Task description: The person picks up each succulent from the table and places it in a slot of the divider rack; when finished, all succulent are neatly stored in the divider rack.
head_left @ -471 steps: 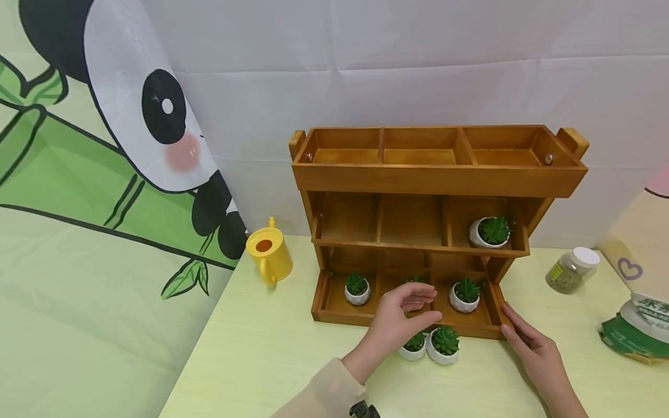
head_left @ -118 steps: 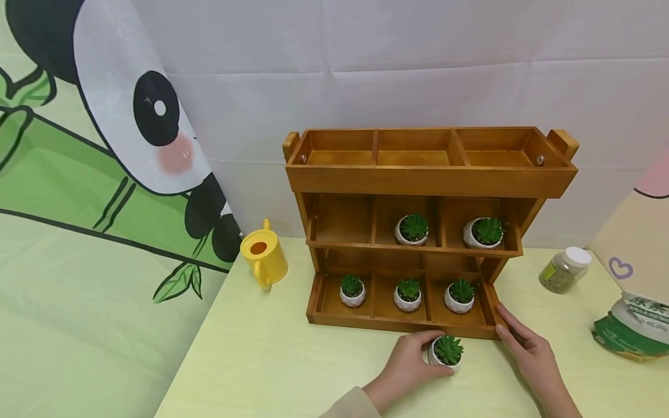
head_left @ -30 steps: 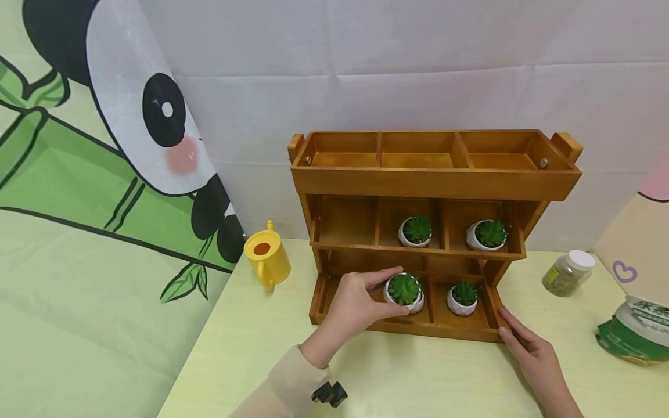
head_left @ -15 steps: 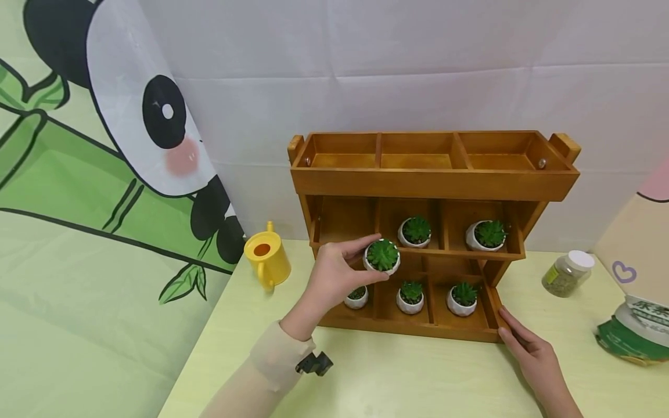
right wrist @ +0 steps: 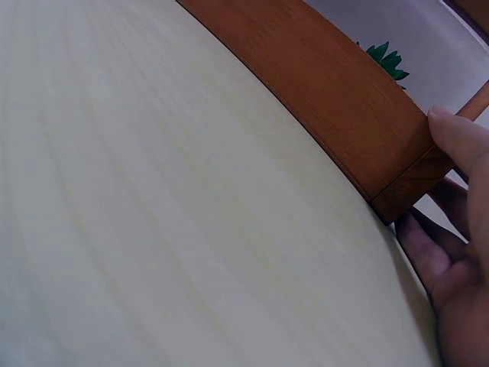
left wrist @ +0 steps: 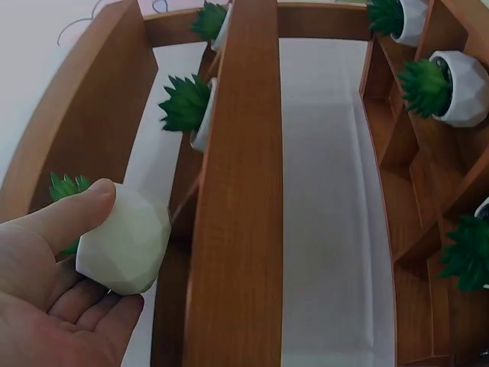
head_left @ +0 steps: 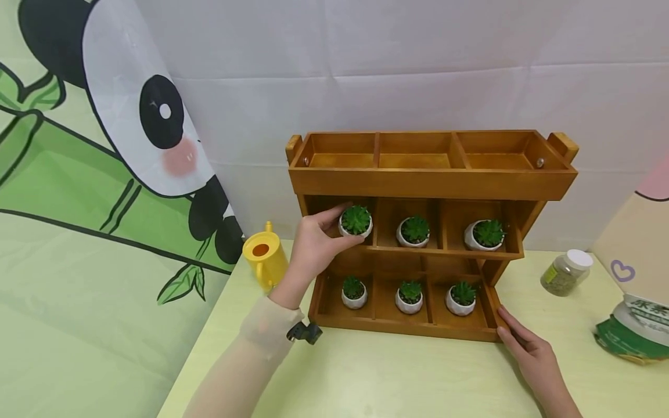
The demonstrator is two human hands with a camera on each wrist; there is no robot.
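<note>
In the head view, a three-tier wooden shelf stands on the table. My left hand pinches a small potted succulent by its white pot, thumb on one side and fingers on the other, at the left compartment of the middle tier. Whether the pot touches the tier's floor I cannot tell. The left wrist view shows the faceted white pot between thumb and fingers. At the shelf's lower right front corner, my right hand holds the wood, its thumb on the front board and fingers round the side.
Two potted succulents share the middle tier, and three more fill the bottom tier's compartments. A yellow watering can is left of the shelf, near my left forearm. To the right are a lidded jar and a green-white bag.
My left hand has carried the succulent from the table in front of the shelf, up past the bottom tier, to the middle tier's left compartment. My right hand stays at the corner.
</note>
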